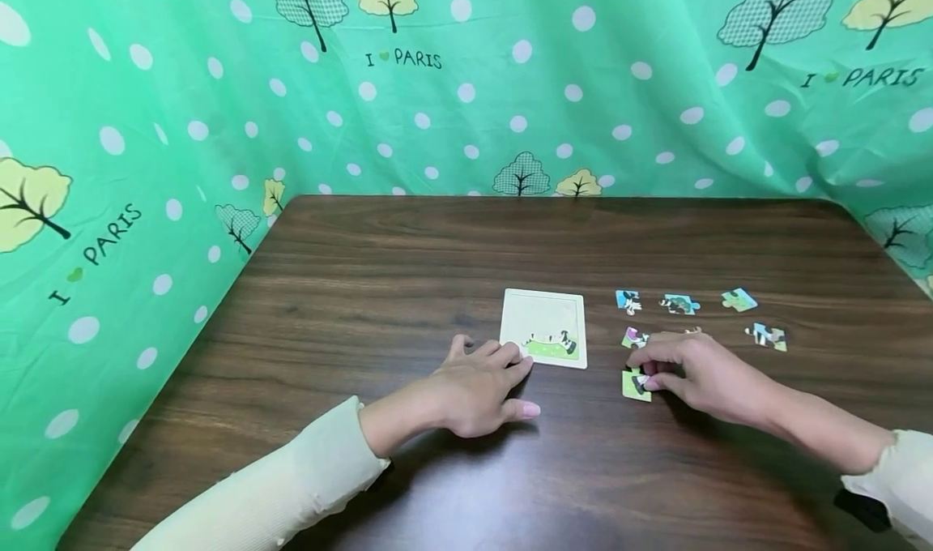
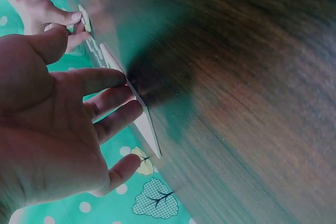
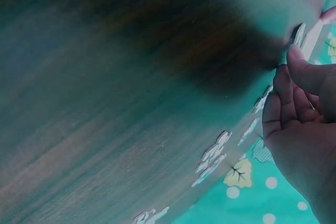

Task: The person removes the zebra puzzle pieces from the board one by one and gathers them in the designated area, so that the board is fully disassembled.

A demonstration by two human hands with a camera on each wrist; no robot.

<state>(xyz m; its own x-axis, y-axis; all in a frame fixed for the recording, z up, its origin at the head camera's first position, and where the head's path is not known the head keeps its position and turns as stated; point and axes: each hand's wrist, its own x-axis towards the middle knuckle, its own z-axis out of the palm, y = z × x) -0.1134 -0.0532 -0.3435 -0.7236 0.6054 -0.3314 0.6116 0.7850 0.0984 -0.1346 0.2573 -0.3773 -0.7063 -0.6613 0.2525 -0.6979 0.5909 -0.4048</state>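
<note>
My right hand (image 1: 703,373) pinches a green jigsaw piece (image 1: 634,386) with a dark and white pattern between thumb and fingers. In the right wrist view the piece (image 3: 300,33) shows edge-on, tilted at the fingertips. To its left lies a square pale puzzle tray (image 1: 543,312); a green strip with a black-and-white picture (image 1: 551,347) fills its lower part. My left hand (image 1: 477,393) is spread at the tray's near-left corner, fingertips touching the edge. From the left wrist view, the left hand (image 2: 58,114) has its palm toward the camera and loosely extended fingers.
Several loose jigsaw pieces lie right of the tray, among them a blue one (image 1: 628,301), a blue-green one (image 1: 681,304), a green one (image 1: 739,299) and a mixed one (image 1: 768,336). A pink-and-green piece (image 1: 634,338) lies beside the right hand. A green curtain (image 1: 466,130) hangs behind the wooden table (image 1: 408,243).
</note>
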